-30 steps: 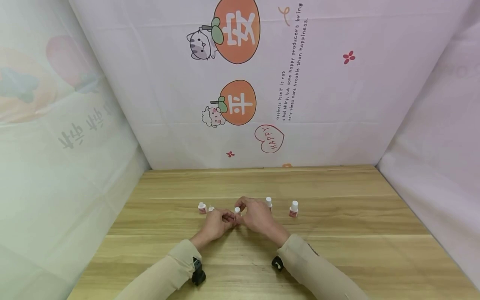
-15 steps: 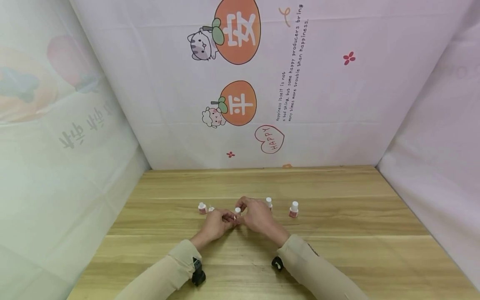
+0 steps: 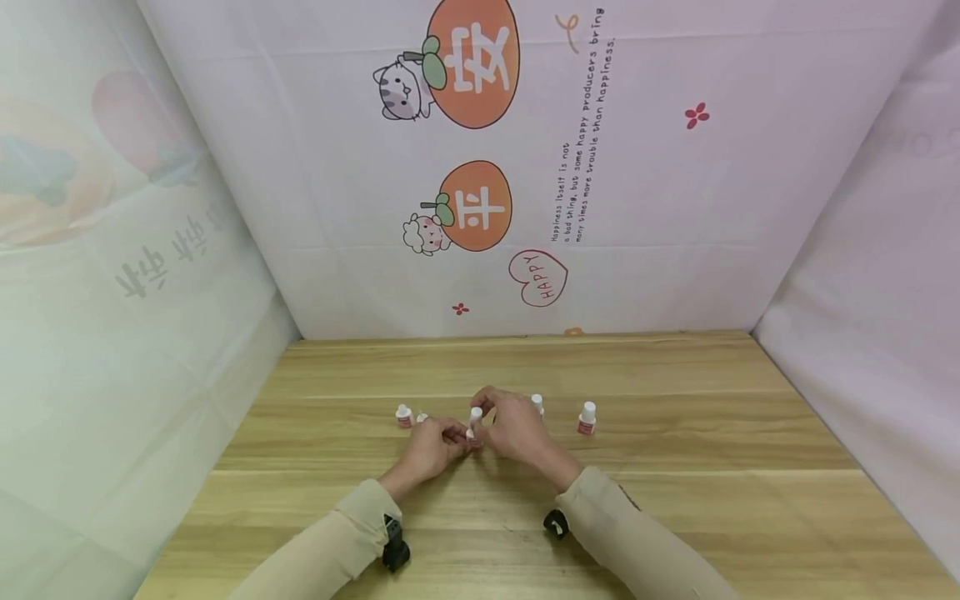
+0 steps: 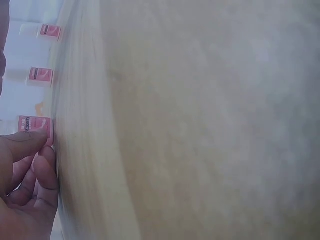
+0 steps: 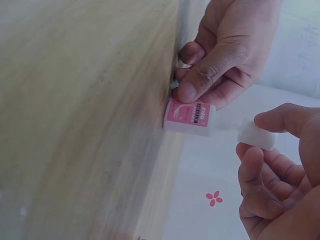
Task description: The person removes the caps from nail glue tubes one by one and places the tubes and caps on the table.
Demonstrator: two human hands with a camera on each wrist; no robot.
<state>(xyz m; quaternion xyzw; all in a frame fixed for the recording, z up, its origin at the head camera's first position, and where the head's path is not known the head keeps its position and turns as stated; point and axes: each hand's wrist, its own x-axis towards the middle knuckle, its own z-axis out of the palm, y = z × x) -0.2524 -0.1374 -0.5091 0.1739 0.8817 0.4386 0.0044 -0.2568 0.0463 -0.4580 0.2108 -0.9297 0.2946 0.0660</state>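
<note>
A small white bottle with a pink label point(image 5: 187, 118) stands on the table, pinched at its base by the left hand point(image 3: 432, 450). The right hand point(image 3: 519, 429) pinches a white cap point(image 5: 256, 135) between thumb and fingers. In the right wrist view the cap is apart from the bottle, just above its neck. The left wrist view shows the left thumb lying on the pink label point(image 4: 36, 123).
On the wooden table point(image 3: 480, 533), one capped bottle point(image 3: 405, 416) and a partly hidden one point(image 3: 422, 417) stand at the left. Behind the right hand is another bottle point(image 3: 537, 404); one more point(image 3: 587, 417) stands farther right. Patterned cloth point(image 3: 637, 208) hangs behind.
The right hand has lifted the cap up off the bottle, where it sat lower before. The left hand has stayed in place at the bottle.
</note>
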